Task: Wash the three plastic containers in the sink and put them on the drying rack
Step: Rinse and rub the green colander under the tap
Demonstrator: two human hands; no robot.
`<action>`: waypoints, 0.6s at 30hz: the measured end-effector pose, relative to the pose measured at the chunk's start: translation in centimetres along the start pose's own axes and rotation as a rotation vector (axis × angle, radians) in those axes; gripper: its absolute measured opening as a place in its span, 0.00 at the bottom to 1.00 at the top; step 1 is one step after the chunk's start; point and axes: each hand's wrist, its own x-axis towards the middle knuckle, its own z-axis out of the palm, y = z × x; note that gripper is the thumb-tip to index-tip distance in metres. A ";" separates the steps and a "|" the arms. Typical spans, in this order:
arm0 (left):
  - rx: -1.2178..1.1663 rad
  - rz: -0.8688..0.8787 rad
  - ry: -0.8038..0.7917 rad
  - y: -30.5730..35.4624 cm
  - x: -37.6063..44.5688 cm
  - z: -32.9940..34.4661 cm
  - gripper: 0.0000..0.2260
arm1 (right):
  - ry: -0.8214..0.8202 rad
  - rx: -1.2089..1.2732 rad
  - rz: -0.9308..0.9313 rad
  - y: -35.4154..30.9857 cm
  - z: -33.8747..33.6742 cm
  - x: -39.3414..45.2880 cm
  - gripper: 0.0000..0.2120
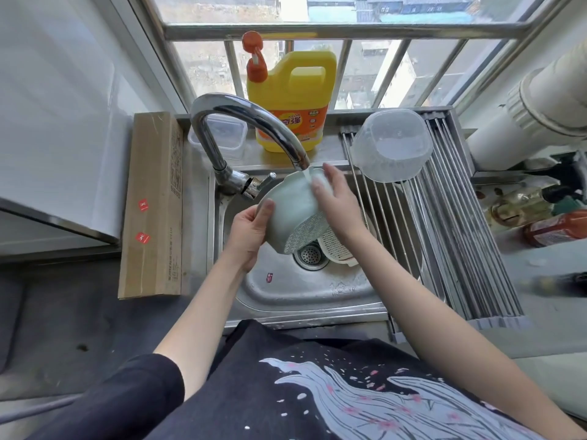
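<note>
A pale plastic container (290, 214) with a perforated side tilts under the running faucet (254, 122), above the steel sink (286, 290). My left hand (249, 231) grips its lower left rim, thumb on the outside. My right hand (336, 201) lies with straight fingers on its upper right side, in the water stream. A second, white perforated container (338, 249) lies in the sink near the drain (311, 255). A clear container (392, 144) leans on its side on the drying rack (451, 223) at the right.
A yellow detergent jug (293, 100) with an orange pump stands on the sill behind the faucet, next to a small clear box (222, 138). A long cardboard box (152, 204) lies left of the sink. Bottles (540, 217) lie on the counter right of the rack.
</note>
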 end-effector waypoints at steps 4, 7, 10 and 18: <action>-0.090 0.082 0.112 -0.5 0.7 0.2 0.27 | -0.016 -0.316 0.048 -0.5 0.8 -0.7 0.43; -0.088 0.024 0.162 -0.5 0.8 0.1 0.21 | -0.026 -0.215 0.040 -0.7 0.6 -0.7 0.39; 0.014 -0.045 0.160 -0.3 0.6 0.4 0.24 | -0.035 -0.037 0.095 -0.3 0.4 -0.4 0.28; -0.589 -0.525 -0.036 -0.1 0.7 -0.9 0.48 | -0.113 0.317 0.092 0.0 -0.7 -1.4 0.17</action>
